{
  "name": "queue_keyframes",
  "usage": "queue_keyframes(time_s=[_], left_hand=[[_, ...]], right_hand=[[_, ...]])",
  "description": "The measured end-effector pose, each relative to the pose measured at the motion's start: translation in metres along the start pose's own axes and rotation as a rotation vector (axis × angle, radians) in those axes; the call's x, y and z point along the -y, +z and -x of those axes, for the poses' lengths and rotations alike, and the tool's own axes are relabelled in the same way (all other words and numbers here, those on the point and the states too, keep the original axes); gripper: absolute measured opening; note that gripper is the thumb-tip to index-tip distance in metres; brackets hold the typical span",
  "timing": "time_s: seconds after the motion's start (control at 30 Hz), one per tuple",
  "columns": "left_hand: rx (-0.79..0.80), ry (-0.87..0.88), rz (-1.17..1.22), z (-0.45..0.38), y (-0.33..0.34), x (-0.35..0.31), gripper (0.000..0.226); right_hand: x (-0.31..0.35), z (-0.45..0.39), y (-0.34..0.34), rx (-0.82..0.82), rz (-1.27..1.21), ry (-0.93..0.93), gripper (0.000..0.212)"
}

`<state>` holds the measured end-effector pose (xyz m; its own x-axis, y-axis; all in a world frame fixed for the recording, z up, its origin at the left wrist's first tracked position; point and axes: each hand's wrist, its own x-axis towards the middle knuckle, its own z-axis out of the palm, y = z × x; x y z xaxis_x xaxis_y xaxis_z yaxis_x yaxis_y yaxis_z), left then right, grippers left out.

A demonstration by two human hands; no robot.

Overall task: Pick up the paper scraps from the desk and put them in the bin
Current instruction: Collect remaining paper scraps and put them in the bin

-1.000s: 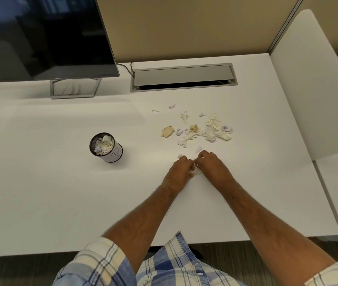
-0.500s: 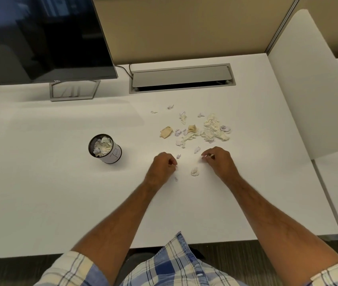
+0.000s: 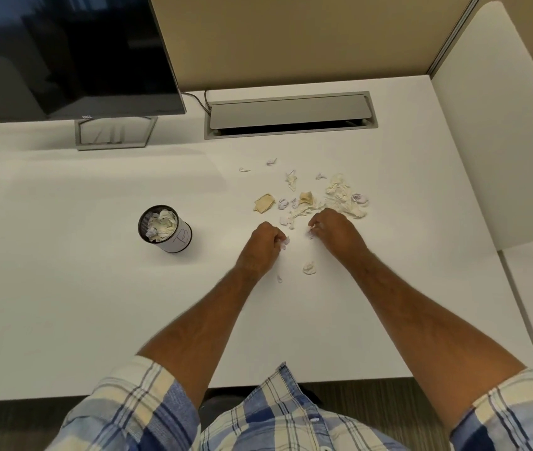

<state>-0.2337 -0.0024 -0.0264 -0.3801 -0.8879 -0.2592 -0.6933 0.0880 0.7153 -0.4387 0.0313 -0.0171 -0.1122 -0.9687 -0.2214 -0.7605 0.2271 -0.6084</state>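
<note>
White paper scraps (image 3: 310, 200) lie scattered on the table (image 3: 63, 304) just beyond your knuckles — the bin (image 3: 165, 228) stands well to the left, already holding crumpled paper. Your left hand (image 3: 266, 240) is curled, pinching a small scrap, and your right hand (image 3: 333, 231) pinches another, a crumpled scrap (image 3: 309, 267) lying between your wrists.

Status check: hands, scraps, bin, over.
Left hand and right hand each pinching small scraps. Scrap pile on desk. Bin part-filled, path unobstructed.
</note>
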Motion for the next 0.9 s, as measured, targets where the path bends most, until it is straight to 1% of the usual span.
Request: queue_keyframes(time_s=[0.07, 0.13, 0.17, 0.23, 0.33, 0.43, 0.53, 0.6, 0.7, 0.77, 0.83, 0.9], left_hand=[[0.033, 0.033, 0.005, 0.003, -0.002, -0.001, 0.023], [0.105, 0.098, -0.082, 0.004, -0.005, 0.001, 0.028], [0.157, 0.137, -0.15, 0.006, -0.006, 0.003, 0.035], [0.261, 0.201, -0.261, 0.013, -0.012, 0.008, 0.053], [0.368, 0.292, -0.388, 0.021, -0.016, 0.018, 0.074], [0.364, 0.356, -0.447, 0.026, -0.012, 0.024, 0.082], [0.338, 0.346, -0.454, 0.027, -0.004, 0.026, 0.089], [0.33, 0.342, -0.454, 0.026, 0.0, 0.024, 0.09], [0.289, 0.346, -0.454, 0.024, 0.006, 0.018, 0.081], [0.255, 0.337, -0.449, 0.024, 0.011, 0.012, 0.073], [0.24, 0.326, -0.438, 0.023, 0.013, 0.007, 0.062], [0.231, 0.309, -0.404, 0.022, 0.016, 0.003, 0.046]], right_hand=[[0.0, 0.003, 0.004, 0.043, 0.117, -0.085, 0.022], [-0.002, 0.011, 0.006, 0.074, 0.225, -0.162, 0.031], [-0.003, 0.015, 0.008, 0.084, 0.273, -0.186, 0.034], [-0.004, 0.025, 0.012, 0.096, 0.322, -0.202, 0.042], [-0.003, 0.043, 0.016, 0.155, 0.282, -0.157, 0.056], [-0.006, 0.064, 0.021, 0.163, 0.272, -0.179, 0.061], [-0.007, 0.075, 0.024, 0.163, 0.289, -0.235, 0.059], [-0.006, 0.075, 0.028, 0.184, 0.306, -0.236, 0.056], [-0.007, 0.074, 0.034, 0.236, 0.394, -0.218, 0.05], [-0.006, 0.073, 0.038, 0.256, 0.319, -0.173, 0.048], [-0.002, 0.073, 0.041, 0.242, 0.209, -0.142, 0.05], [0.001, 0.071, 0.042, 0.219, 0.222, -0.159, 0.051]])
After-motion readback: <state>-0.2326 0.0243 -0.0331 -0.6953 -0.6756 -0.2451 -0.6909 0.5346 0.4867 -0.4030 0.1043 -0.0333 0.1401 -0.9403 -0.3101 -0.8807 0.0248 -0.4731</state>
